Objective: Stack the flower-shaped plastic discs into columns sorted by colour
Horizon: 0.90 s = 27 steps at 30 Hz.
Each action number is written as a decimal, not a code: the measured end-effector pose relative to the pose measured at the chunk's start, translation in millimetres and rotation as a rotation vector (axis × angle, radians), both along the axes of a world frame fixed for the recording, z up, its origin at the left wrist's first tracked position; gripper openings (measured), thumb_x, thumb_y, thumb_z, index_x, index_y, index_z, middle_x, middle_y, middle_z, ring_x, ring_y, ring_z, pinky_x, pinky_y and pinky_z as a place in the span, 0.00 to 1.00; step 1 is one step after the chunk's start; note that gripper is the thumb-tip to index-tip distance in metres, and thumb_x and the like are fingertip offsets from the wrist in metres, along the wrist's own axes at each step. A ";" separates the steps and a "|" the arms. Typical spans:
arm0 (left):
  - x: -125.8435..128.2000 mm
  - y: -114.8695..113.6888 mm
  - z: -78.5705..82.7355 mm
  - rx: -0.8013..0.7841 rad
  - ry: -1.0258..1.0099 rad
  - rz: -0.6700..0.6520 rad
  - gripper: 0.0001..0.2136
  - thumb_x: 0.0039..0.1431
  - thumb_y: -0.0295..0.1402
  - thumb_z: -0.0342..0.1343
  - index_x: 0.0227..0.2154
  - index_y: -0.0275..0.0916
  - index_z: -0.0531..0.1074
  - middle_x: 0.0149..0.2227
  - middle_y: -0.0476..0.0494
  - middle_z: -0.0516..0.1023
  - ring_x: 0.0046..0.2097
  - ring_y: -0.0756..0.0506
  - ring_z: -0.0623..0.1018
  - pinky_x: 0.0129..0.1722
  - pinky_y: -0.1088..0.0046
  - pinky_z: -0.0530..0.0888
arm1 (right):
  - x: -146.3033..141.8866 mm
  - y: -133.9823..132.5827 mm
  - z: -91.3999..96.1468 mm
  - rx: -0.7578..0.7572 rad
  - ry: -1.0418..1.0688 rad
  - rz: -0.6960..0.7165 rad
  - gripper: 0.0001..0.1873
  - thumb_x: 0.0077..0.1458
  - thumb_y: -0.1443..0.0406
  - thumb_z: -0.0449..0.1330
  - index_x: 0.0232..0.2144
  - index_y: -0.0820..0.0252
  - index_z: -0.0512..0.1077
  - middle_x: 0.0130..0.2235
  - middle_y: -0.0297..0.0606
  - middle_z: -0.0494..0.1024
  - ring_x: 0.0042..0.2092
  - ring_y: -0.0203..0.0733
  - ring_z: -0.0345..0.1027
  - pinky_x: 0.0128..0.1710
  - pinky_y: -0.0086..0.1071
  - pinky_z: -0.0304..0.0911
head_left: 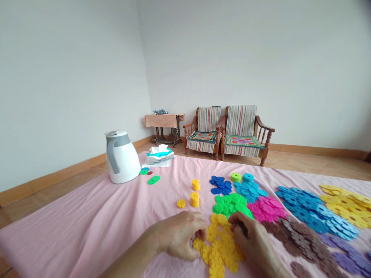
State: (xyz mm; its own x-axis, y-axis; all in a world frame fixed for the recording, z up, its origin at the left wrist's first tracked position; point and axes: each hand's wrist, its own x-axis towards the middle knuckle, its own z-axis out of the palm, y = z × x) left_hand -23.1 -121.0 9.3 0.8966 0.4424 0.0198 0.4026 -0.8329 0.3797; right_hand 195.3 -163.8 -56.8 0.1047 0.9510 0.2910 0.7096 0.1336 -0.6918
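Nearest camera, noted yellow discs (pixel 218 249) heaped between curled fingers of left hand (pixel 181 233) and right hand (pixel 255 240); cannot tell whether pinching any. Look flat, round, notched, loosely overlapped. Found 2 yellow stacks (pixel 195 200) beyond, green discs (pixel 232 204) crowding far edge, brown discs (pixel 306 240) at right.

between the person's left fingers (pixel 198 221) and right fingers (pixel 241 219) i see golden-yellow notched plastic discs (pixel 223 244) on a plain pale-pink cloth (pixel 116 227). just beyond the fingers lie bright-green notched plastic discs (pixel 230 204), with hot-pink notched plastic discs (pixel 267 208) to their right; right of the fingers, brown notched plastic discs (pixel 307 241). far to their left, a rounded white jug (pixel 127 164) has a grey handle (pixel 111 156). well past the fingers, pale cloth chair covers (pixel 242 119) are striped in red, and square seat mats (pixel 244 141) patterned in bright colours with dark-green edges.
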 end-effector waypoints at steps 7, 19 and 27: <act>-7.4 4.3 -1.2 0.079 0.039 0.115 0.09 0.41 0.24 0.52 0.29 0.40 0.65 0.33 0.50 0.70 0.35 0.48 0.71 0.35 0.76 0.67 | -0.9 0.0 -1.1 0.027 0.004 -0.017 0.14 0.49 0.65 0.44 0.26 0.55 0.69 0.24 0.31 0.75 0.26 0.37 0.67 0.26 0.29 0.55; -10.3 8.1 -3.8 -0.002 0.044 0.239 0.08 0.41 0.27 0.55 0.28 0.39 0.64 0.29 0.50 0.68 0.30 0.49 0.69 0.29 0.77 0.65 | -3.7 -0.9 -0.2 0.039 0.007 -0.046 0.14 0.49 0.64 0.44 0.25 0.55 0.69 0.23 0.31 0.74 0.24 0.36 0.65 0.24 0.29 0.54; -15.8 13.3 1.6 0.069 -0.001 0.230 0.08 0.38 0.26 0.53 0.26 0.39 0.64 0.28 0.50 0.68 0.29 0.49 0.68 0.28 0.76 0.65 | -2.8 -0.6 -0.9 0.032 -0.002 -0.036 0.13 0.48 0.64 0.44 0.26 0.55 0.69 0.23 0.31 0.74 0.23 0.36 0.64 0.23 0.29 0.53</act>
